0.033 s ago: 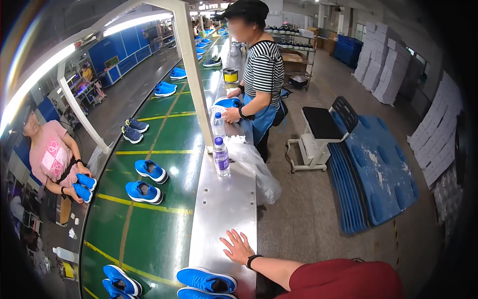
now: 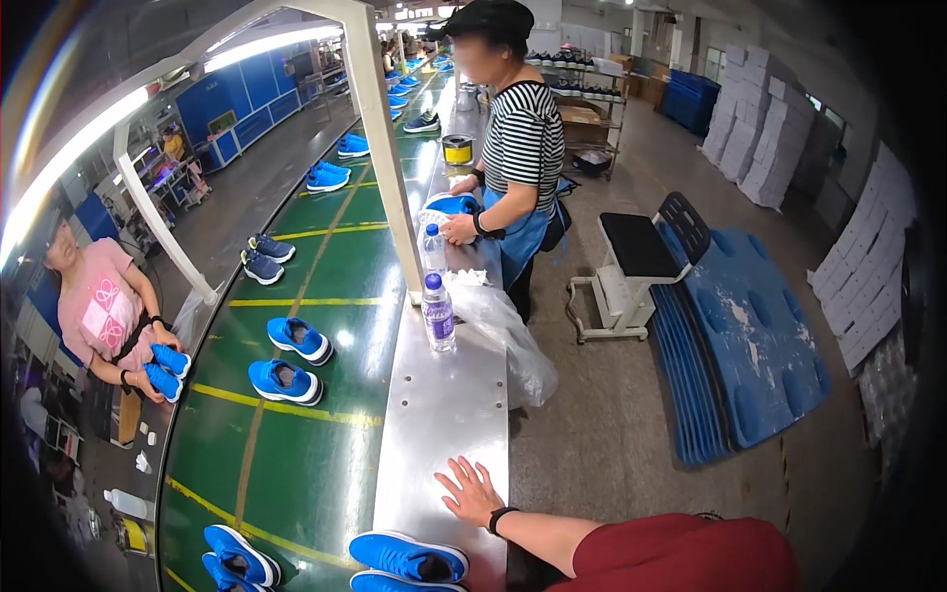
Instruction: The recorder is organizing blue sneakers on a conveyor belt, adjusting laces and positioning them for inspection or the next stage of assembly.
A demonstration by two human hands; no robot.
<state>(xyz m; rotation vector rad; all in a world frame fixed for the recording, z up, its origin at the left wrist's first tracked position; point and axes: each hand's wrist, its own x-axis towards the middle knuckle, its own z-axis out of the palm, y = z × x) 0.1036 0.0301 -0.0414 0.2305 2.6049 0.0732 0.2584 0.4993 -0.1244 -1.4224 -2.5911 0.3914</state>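
Seemingly paused, the right hand (image 2: 474,497) lies spread over the silvery metal ledge (image 2: 444,419), any grasp of the nearby blue, white-soled shoes (image 2: 397,553) calling for curled fingers.

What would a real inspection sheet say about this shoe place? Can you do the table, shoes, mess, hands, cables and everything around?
Surface: shiny metal ledge beside a green belt with yellow lines.
Job's things: a pair of blue shoes near the hand, partly cut off by the picture's lower edge.
Clutter: two capped bottles on the ledge; a clear plastic bag hanging over its right edge.
Hands: right hand palm down at the ledge, fingers spread, holding nothing; left hand out of view.
Cables: nothing seen.
Surroundings: a co-worker in stripes holding a shoe; a black-and-white chair.
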